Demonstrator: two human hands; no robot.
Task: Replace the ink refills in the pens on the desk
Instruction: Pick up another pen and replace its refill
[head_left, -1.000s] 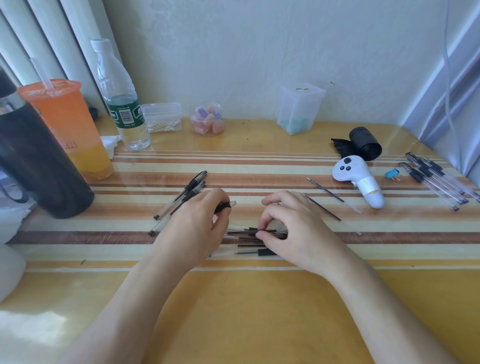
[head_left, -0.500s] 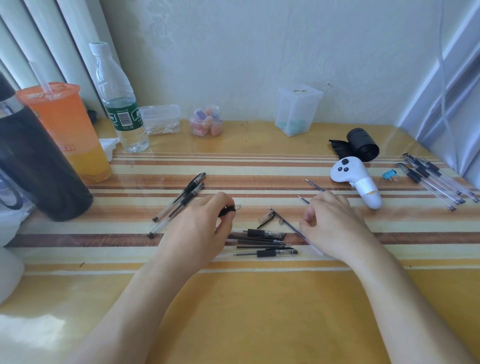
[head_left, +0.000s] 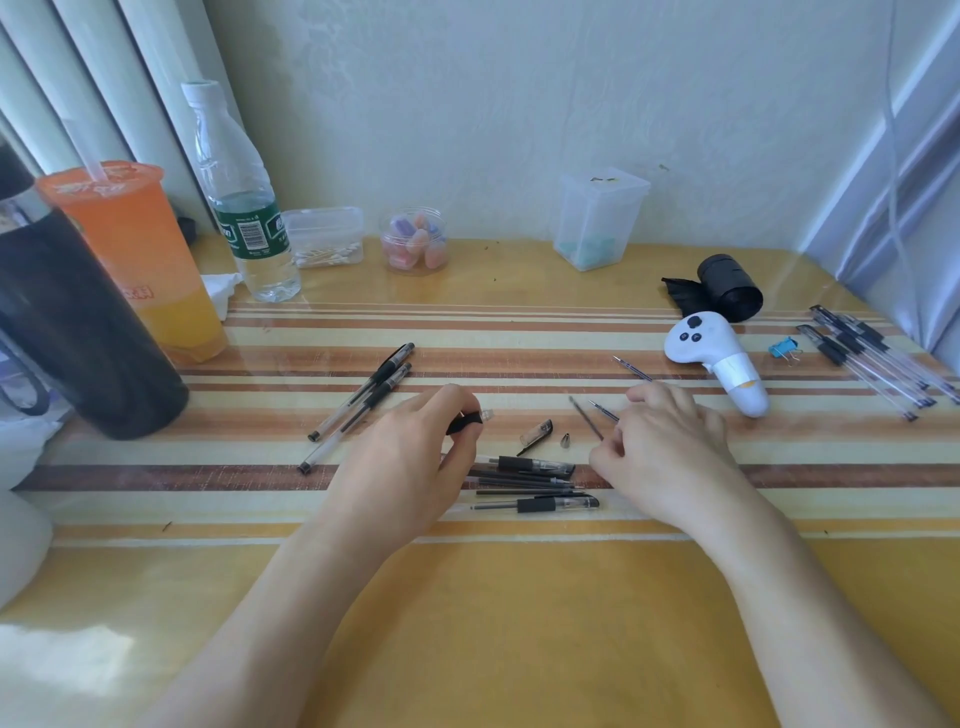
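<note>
My left hand (head_left: 410, 457) is closed around a clear pen barrel with a black grip (head_left: 470, 420); only its open end pokes out past the thumb. My right hand (head_left: 670, 447) lies just right of it, fingertips pinched on the lower end of a thin ink refill (head_left: 587, 422) that slants up and left. A second refill (head_left: 603, 410) runs under that hand. Between the hands lie a loose pen cap (head_left: 537, 432) and a small metal tip (head_left: 565, 440). Below them are several pens and refills in a pile (head_left: 524, 475) and one capped pen (head_left: 540, 503).
Two pens (head_left: 363, 405) lie left of my left hand. Another refill (head_left: 631, 368), a white controller (head_left: 717, 358), a blue binder clip (head_left: 784, 347) and several pens (head_left: 872, 358) are on the right. An orange drink cup (head_left: 140, 260), water bottle (head_left: 244, 208) and black flask (head_left: 67, 332) stand at the left.
My right hand pulled a refill out of the pen in my left hand and carried it to the right. A pen cap and a metal tip now lie uncovered between the hands.
</note>
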